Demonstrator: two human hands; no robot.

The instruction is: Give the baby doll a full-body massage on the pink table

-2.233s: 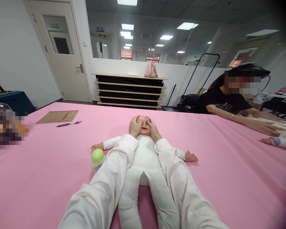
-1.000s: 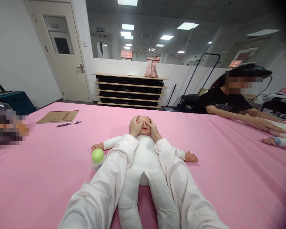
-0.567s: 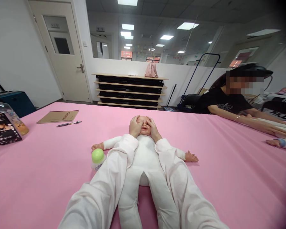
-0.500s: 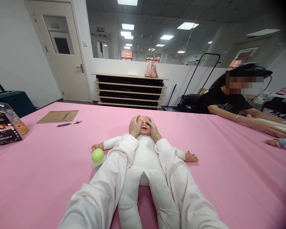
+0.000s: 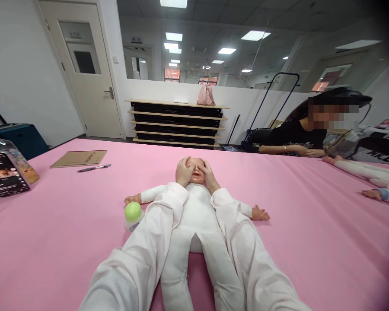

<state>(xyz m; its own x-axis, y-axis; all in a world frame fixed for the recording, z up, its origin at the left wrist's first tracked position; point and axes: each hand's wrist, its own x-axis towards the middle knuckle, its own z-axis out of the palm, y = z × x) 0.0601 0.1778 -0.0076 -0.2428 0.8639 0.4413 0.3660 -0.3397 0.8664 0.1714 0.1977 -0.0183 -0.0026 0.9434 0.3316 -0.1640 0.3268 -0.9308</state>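
A baby doll point(image 5: 197, 211) with a white cloth body lies on its back on the pink-covered table, arms spread and legs towards me. My left hand point(image 5: 183, 172) cups one side of its head, and my right hand point(image 5: 210, 173) cups the other. Both thumbs rest on the doll's face around the eyes, with the fingers curved round the head. The doll's mouth shows between my hands. By the doll's arm on the left stands a small bottle point(image 5: 132, 212) with a green cap, partly behind my sleeve.
On the left are a phone point(image 5: 7, 174) leaning on a drink bottle point(image 5: 27, 166), a brown notebook point(image 5: 78, 158) and a pen point(image 5: 94, 168). A co-worker point(image 5: 294, 136) sits at the right, near another doll point(image 5: 369, 170). Behind the table point(image 5: 84, 242) is a stack of shelves point(image 5: 178, 123).
My thumbs have shifted slightly over the doll's eyes, while my hands stay on its head. The co-worker's hands have left the other doll and come together in front of the body.
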